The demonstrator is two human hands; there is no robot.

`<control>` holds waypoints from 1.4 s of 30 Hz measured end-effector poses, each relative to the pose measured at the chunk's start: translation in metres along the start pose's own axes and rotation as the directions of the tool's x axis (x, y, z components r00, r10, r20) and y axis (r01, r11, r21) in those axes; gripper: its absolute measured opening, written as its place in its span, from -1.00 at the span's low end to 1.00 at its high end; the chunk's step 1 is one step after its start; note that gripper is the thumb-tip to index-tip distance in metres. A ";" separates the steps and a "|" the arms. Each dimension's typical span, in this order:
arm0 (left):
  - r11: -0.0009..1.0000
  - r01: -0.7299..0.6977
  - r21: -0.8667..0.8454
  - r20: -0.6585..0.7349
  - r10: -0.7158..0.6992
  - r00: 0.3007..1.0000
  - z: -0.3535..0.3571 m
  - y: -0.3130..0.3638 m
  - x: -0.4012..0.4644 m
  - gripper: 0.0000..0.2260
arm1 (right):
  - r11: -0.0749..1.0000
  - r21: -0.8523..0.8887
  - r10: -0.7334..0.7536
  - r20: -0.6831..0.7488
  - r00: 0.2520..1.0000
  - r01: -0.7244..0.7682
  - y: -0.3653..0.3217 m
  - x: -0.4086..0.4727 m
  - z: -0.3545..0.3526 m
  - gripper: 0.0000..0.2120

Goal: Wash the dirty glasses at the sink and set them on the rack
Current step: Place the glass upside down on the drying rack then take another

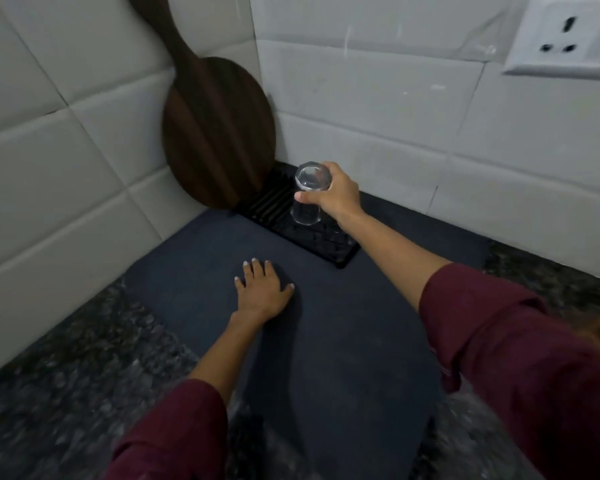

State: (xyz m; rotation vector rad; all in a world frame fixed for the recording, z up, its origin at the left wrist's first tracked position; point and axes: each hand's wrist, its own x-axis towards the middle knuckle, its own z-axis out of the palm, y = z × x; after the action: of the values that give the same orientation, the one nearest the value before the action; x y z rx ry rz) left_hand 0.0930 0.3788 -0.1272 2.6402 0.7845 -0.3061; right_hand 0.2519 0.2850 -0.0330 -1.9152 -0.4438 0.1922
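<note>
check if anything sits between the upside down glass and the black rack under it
Nothing visible does. The right hand grips the clear upturned glass directly over bare ribs of the black ribbed drying rack. The round dark wooden board leans at the rack's far end, to the side.

A clear drinking glass (307, 194) stands upside down, base up, its rim on or just above a black ribbed drying rack (329, 242). The rack lies in the tiled corner on a dark mat.
</note>
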 end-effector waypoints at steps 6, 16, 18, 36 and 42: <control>1.000 0.014 0.006 0.043 -0.015 0.999 0.010 -0.004 0.017 -0.30 | 0.995 -0.095 0.050 0.084 0.995 -0.042 0.016 0.034 0.028 -0.35; 0.996 0.032 -0.082 0.034 -0.029 0.999 0.001 0.006 0.011 -0.33 | 0.990 -0.096 0.121 0.186 0.975 -0.104 0.025 0.022 0.022 -0.06; 0.990 -0.031 -0.135 -0.013 0.029 0.999 -0.002 0.018 0.000 -0.35 | 0.992 -0.054 0.122 0.188 0.975 -0.113 0.019 0.007 0.008 -0.07; 0.386 -0.651 -0.654 -0.457 0.484 0.746 0.110 0.247 -0.242 -0.64 | 0.946 0.290 0.210 -0.199 0.957 -0.147 0.045 -0.309 -0.354 -0.85; 0.509 -0.514 -0.690 -0.392 0.335 0.857 0.138 0.269 -0.241 -0.27 | 0.900 0.352 0.336 -0.182 0.924 -0.257 0.100 -0.371 -0.391 -0.84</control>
State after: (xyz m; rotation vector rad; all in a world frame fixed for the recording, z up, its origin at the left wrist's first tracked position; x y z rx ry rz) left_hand 0.0319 -0.0027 -0.1026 1.9057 0.1778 0.3990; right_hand 0.0658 -0.2294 -0.0048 -1.6464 0.0494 0.2167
